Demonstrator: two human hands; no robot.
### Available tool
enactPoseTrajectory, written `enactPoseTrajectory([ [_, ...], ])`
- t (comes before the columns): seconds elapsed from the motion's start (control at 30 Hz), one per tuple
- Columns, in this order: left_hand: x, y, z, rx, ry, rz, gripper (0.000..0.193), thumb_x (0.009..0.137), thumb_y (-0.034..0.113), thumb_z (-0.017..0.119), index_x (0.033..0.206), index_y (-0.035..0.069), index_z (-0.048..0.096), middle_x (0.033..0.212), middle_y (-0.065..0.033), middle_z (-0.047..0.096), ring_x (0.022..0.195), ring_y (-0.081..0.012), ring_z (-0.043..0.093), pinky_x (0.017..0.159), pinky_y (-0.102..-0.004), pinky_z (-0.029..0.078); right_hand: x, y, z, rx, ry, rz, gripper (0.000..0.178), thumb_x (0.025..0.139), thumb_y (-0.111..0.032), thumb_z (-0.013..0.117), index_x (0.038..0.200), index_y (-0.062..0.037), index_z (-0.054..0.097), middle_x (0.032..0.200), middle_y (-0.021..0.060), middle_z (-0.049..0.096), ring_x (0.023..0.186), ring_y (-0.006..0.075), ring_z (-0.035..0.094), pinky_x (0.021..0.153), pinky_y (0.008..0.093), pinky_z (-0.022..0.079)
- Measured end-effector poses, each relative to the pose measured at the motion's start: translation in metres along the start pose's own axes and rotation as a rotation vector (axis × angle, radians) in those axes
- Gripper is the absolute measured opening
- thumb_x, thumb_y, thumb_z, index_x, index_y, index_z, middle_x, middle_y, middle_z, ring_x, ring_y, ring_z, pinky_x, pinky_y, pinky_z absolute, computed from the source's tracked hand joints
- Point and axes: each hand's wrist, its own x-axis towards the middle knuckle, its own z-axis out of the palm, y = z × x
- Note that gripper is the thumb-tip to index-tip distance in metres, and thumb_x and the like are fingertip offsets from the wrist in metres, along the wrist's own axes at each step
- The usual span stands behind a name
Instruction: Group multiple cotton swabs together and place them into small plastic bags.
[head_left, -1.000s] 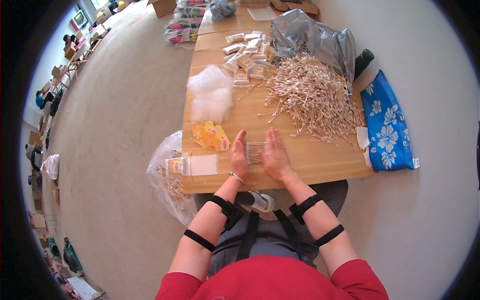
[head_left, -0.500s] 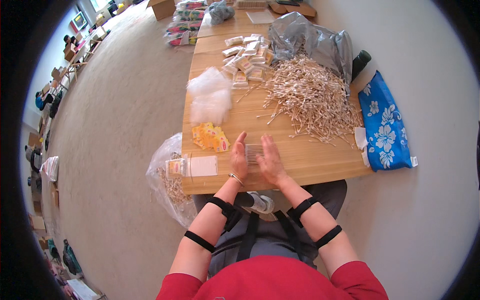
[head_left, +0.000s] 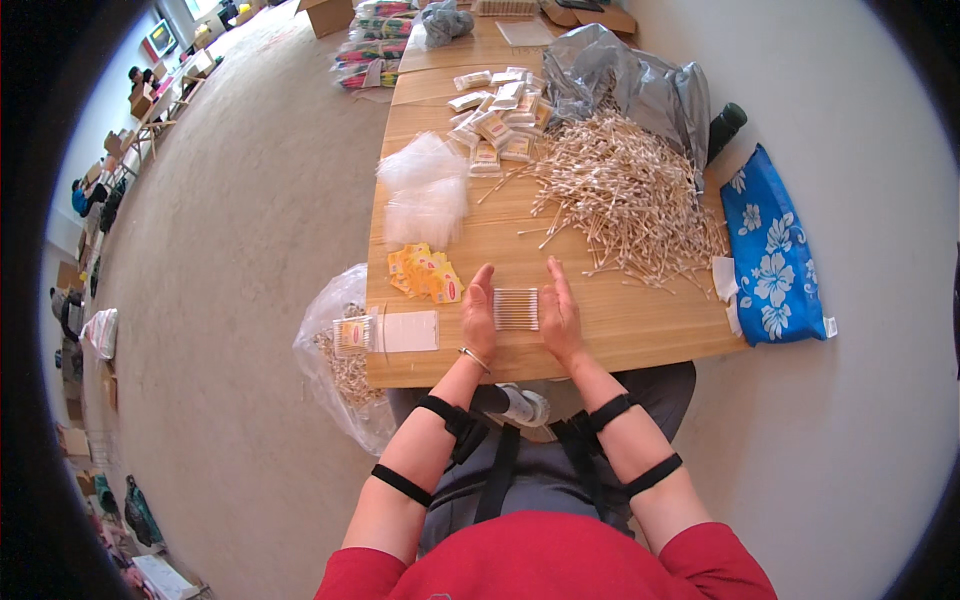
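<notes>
From where I stand, both hands are on the wooden table [head_left: 620,335], nearer the person than the big heap of cotton swabs [head_left: 625,200]. The left hand [head_left: 479,315] and right hand [head_left: 560,315] stand on edge, palms facing, fingers straight, neither gripping. Between them, nearer and left of the heap, lies a neat row of swabs [head_left: 516,309]; whether the palms touch it, I can't tell. Further left of the heap, a white card [head_left: 410,331] sits near the table's edge, then yellow cards [head_left: 425,273] beyond it, then clear sleeves [head_left: 425,190]. Past those, filled packets [head_left: 500,115] lie just left of the heap's far side, and a grey bag [head_left: 680,100] slumps behind it.
</notes>
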Motion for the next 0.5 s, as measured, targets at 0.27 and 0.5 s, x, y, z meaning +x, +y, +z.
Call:
enactPoseTrajectory([
  [0.27, -0.002, 0.0, -0.001, 0.087, -0.037, 0.016, 0.066, 0.099, 0.048, 0.029, 0.136, -0.006, 0.035, 0.141, -0.0194, 0.037, 0.134, -0.0263, 0.031, 0.112, -0.0358, 0.021, -0.027, -0.016, 0.01, -0.93, -0.45, -0.208, 0.083, 0.088, -0.047, 0.048, 0.14, 0.0098, 0.019, 0.148, 0.0271, 0.015, 0.14, 0.038, 0.012, 0.114, 0.0462, 0.01],
  [0.5, -0.005, 0.004, -0.003, 0.083, 0.002, 0.031, 0.059, 0.1, 0.042, 0.03, 0.134, -0.006, 0.04, 0.141, -0.0169, 0.039, 0.132, -0.0245, 0.034, 0.11, -0.0354, 0.025, -0.029, -0.014, 0.013, -0.937, -0.388, -0.259, 0.09, 0.082, -0.052, 0.053, 0.138, 0.0109, 0.021, 0.146, 0.0277, 0.019, 0.139, 0.0389, 0.015, 0.114, 0.0464, 0.013],
])
